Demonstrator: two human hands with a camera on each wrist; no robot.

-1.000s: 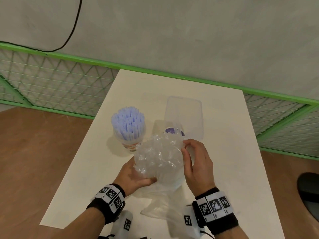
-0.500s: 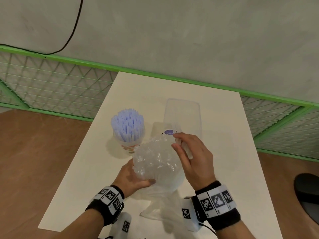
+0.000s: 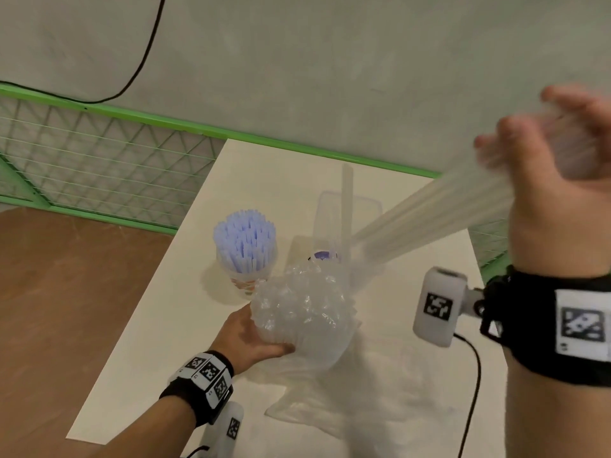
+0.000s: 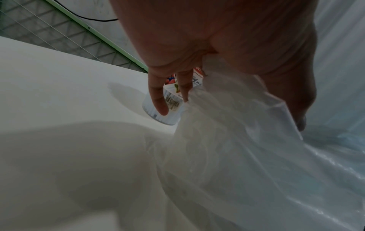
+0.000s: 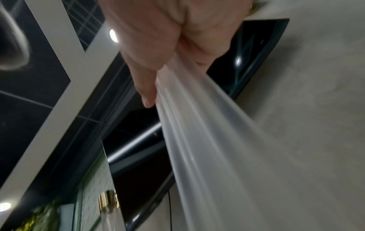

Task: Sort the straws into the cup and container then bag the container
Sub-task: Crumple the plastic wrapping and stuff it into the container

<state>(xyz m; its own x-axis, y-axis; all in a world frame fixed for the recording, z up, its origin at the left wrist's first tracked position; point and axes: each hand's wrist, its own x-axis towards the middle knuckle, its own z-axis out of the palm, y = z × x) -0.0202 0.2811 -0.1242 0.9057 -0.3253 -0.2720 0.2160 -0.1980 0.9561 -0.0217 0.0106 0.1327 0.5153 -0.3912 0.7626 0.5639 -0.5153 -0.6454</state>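
My right hand (image 3: 549,150) is raised high at the right and grips a blurred bundle of translucent white straws (image 3: 429,219). The bundle slants down to the crumpled clear plastic bag (image 3: 304,309). In the right wrist view my fingers (image 5: 146,87) curl round the same straws (image 5: 197,132). My left hand (image 3: 254,335) holds the bag's left side on the table, and the film (image 4: 237,140) bunches under my palm. One white straw (image 3: 347,200) stands upright in front of the clear container (image 3: 327,213). A cup (image 3: 246,276) full of purple straws (image 3: 244,239) stands left of the bag.
The white table (image 3: 264,166) runs back to a green mesh fence (image 3: 99,160) and a grey wall with a black cable (image 3: 145,54). Brown floor lies to the left. Loose bag film (image 3: 347,408) spreads near the front edge. A small purple piece (image 3: 325,256) shows behind the bag.
My right hand left the bag's top and swung up and to the right, drawing a bundle of white straws out of the bag. My left hand stayed on the bag.
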